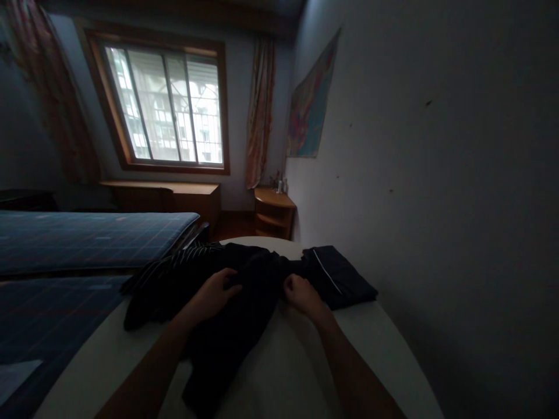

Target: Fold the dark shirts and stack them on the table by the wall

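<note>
A black garment lies spread and rumpled over the round pale table, one narrow part hanging toward me. My left hand rests on its middle, thumb and fingers apart over the cloth. At the garment's right edge, my right hand is closed, with the cloth pinched in its curled fingers. Black cloth with thin light stripes lies at the garment's far left; whether it is a separate piece I cannot tell. Just beyond my right hand sits a folded dark garment with a white line across it.
The pale table stands close to the right wall. Plaid blue mattresses lie along the left. Farther back are a wooden desk below the window and a corner shelf with small items on top.
</note>
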Available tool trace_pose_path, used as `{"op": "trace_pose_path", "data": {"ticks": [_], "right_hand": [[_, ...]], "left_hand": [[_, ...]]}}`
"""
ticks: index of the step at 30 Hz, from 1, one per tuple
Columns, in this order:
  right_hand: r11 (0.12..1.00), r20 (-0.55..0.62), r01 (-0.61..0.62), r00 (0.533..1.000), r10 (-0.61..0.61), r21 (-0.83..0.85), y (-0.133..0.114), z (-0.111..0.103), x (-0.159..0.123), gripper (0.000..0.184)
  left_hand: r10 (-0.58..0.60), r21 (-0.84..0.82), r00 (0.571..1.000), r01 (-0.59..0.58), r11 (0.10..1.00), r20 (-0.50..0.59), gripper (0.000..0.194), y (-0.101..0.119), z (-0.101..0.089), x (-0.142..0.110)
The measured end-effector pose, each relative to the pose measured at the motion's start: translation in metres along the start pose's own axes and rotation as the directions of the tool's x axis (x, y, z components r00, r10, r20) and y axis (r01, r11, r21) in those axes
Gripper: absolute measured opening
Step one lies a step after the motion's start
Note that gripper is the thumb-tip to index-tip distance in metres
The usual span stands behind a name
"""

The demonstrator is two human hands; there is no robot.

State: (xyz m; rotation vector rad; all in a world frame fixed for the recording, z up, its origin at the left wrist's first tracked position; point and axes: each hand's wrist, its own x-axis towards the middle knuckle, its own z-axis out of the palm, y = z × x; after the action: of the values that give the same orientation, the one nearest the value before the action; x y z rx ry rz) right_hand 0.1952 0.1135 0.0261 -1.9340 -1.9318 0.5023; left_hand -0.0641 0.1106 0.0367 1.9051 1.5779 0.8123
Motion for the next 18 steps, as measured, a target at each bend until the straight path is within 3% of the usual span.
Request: {"op": "trace_pose_path", "data": {"ticks": [3, 7, 9, 11, 15, 18], "right_hand": [[0.991, -0.168, -0.040, 0.984, 0.061, 0.124, 0.010, -0.020, 0.008, 0.021], [0.962, -0.341, 0.075, 0.940, 0.021, 0.264, 0.020, -0.031, 0.016, 0.021], [0.941, -0.291, 0.110, 0.957, -0.012, 0.321, 0.023, -0.026, 0.017, 0.026], [0.925, -0.165, 0.099, 0.985, -0.040, 0.368, 0.024, -0.017, 0.015, 0.043], [0.924, 0.014, 0.125, 0.990, -0.139, 0.362, 0.027, -0.001, 0.010, 0.078], [0.929, 0.020, 0.151, 0.986, -0.168, 0.338, 0.028, 0.001, 0.011, 0.073]], "left_hand": [[-0.019, -0.089, 0.996, 0.010, 0.996, -0.092, 0.044, 0.006, 0.000, 0.002], [-0.045, -0.129, 0.998, 0.049, 0.990, 0.035, 0.044, -0.001, 0.007, 0.002], [-0.053, -0.095, 0.991, 0.065, 0.993, 0.123, 0.048, -0.008, 0.011, -0.001], [-0.042, -0.015, 0.983, 0.045, 0.999, 0.178, 0.051, -0.014, 0.015, -0.003], [-0.033, 0.200, 0.962, -0.023, 0.980, 0.270, 0.033, -0.021, 0.017, -0.007], [-0.063, 0.291, 0.954, -0.026, 0.956, 0.293, 0.024, -0.026, 0.015, -0.007]]}}
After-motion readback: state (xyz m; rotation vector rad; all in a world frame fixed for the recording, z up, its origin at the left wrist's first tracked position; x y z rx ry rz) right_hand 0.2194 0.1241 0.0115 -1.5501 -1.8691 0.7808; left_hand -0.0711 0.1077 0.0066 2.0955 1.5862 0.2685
